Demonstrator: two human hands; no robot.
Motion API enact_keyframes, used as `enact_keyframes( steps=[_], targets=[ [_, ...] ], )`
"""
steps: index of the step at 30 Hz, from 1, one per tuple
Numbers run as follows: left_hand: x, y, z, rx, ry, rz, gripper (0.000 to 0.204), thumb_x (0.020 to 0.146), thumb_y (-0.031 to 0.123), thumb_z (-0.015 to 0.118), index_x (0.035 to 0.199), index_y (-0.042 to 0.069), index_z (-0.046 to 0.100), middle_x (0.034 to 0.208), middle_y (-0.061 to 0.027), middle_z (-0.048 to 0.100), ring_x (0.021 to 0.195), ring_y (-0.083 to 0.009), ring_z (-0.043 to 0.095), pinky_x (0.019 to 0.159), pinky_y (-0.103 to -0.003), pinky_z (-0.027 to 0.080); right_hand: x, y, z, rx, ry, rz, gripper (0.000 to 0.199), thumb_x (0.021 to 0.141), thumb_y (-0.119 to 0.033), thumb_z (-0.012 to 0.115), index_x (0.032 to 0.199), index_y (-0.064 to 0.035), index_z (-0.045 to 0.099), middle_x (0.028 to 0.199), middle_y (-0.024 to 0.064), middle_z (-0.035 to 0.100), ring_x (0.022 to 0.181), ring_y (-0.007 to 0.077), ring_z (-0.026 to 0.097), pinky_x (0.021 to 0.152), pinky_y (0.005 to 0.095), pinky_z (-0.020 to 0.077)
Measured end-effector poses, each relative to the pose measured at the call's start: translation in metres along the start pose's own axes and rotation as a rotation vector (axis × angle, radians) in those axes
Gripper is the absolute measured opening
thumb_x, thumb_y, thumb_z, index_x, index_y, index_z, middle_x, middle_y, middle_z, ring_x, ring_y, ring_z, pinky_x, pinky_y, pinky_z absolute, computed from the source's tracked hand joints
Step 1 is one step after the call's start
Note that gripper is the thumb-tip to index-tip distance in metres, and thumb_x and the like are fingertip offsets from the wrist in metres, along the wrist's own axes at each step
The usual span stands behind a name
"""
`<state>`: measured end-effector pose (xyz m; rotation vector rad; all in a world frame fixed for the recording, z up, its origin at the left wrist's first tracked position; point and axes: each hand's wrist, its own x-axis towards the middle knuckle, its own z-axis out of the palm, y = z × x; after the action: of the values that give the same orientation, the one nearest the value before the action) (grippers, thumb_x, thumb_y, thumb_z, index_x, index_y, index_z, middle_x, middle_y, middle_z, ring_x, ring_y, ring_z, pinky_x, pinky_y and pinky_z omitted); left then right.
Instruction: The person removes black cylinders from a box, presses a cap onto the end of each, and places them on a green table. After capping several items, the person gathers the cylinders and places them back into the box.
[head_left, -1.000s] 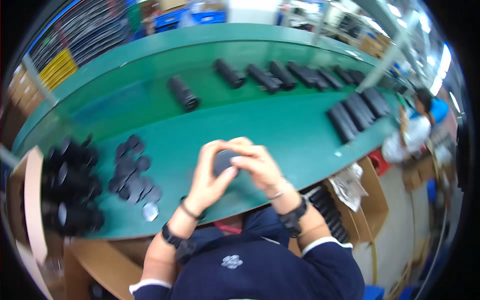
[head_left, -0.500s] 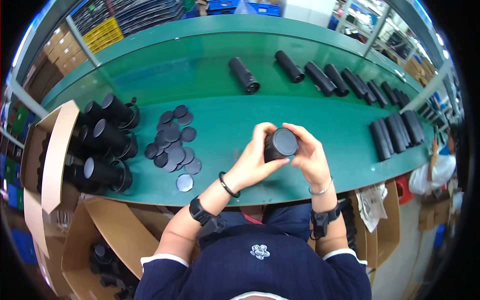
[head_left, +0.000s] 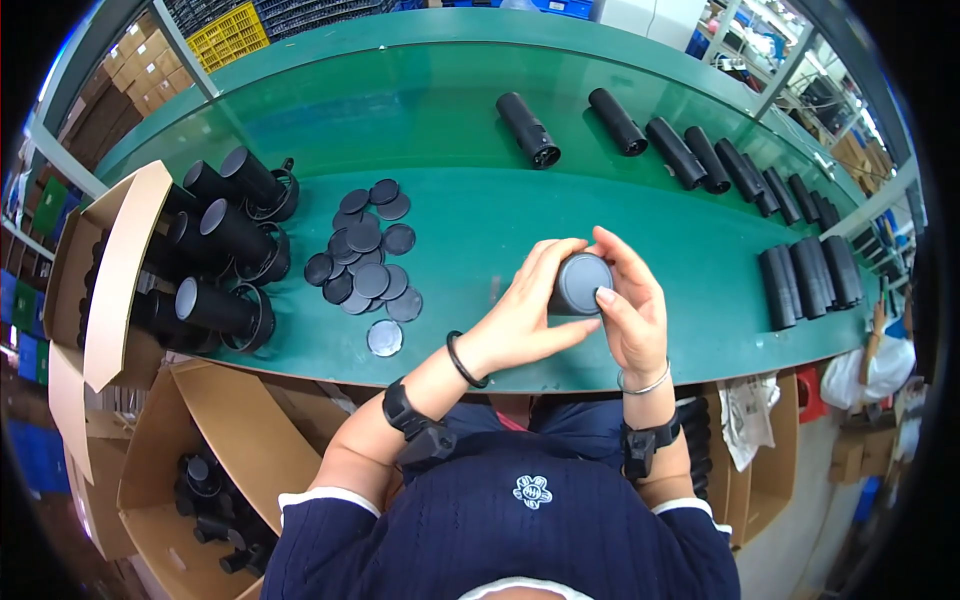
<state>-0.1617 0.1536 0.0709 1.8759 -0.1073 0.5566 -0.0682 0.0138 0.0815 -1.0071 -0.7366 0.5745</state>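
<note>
Between both palms, in front of my body, a black cylindrical tube (head_left: 581, 283) stands with its round capped end turned up toward me. My left hand (head_left: 528, 310) is wrapped round its left side, with the thumb stretched out below it. On the other side my right hand (head_left: 634, 312) grips it, the thumb pressed on the lid's rim. The tube's lower part is hidden by the lid and my fingers. To the left lies a loose pile of round black caps (head_left: 365, 237). One cap with a silvery face (head_left: 384, 338) rests nearest the table edge.
Black cylinders with ring-shaped parts (head_left: 228, 309) crowd the table's left end beside an open carton (head_left: 127, 275). A row of black tubes (head_left: 678, 153) lies along the back; more tubes (head_left: 778, 289) lie at right. Below the green table (head_left: 470, 215), cartons (head_left: 230, 450) flank me.
My right thumb has come up onto the lid, and the lid now faces me more squarely. My left thumb has slid off the tube's near side. The whole view has shifted slightly.
</note>
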Motion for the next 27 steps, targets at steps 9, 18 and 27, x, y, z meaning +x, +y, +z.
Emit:
enact_keyframes(
  steps=[9,18,27],
  targets=[
    [-0.012,0.0,-0.014,0.019,-0.042,-0.004,0.071,0.074,0.015,0.075,0.132,0.002,0.035,0.128,-0.0196,0.043,0.123,-0.0356,0.043,0.102,-0.04,0.038,-0.006,0.003,0.013,-0.233,-0.15,-0.153,0.053,0.079,-0.003,0.065,0.13,0.0026,0.051,0.134,0.0124,0.041,0.128,0.0228,0.039,0.106,0.0362,0.033],
    [-0.017,-0.008,-0.016,-0.456,-0.06,-0.12,0.057,0.089,0.016,0.054,0.139,0.003,0.029,0.13,-0.0102,0.041,0.125,-0.0185,0.039,0.104,-0.034,0.034,-0.003,0.019,0.023,-0.064,-0.013,-0.046,0.044,0.087,-0.008,0.058,0.13,0.0011,0.054,0.125,0.0086,0.044,0.118,0.0173,0.043,0.101,0.0308,0.0356],
    [-0.014,-0.006,-0.02,-0.001,-0.069,-0.009,0.079,0.073,0.009,0.073,0.137,0.005,0.027,0.13,-0.0133,0.042,0.123,-0.0259,0.045,0.103,-0.037,0.038,-0.002,-0.003,0.029,-0.411,-0.116,-0.107,0.063,0.072,-0.01,0.077,0.13,-0.0023,0.054,0.125,0.0092,0.045,0.118,0.0202,0.047,0.095,0.0313,0.0427]
  ],
)
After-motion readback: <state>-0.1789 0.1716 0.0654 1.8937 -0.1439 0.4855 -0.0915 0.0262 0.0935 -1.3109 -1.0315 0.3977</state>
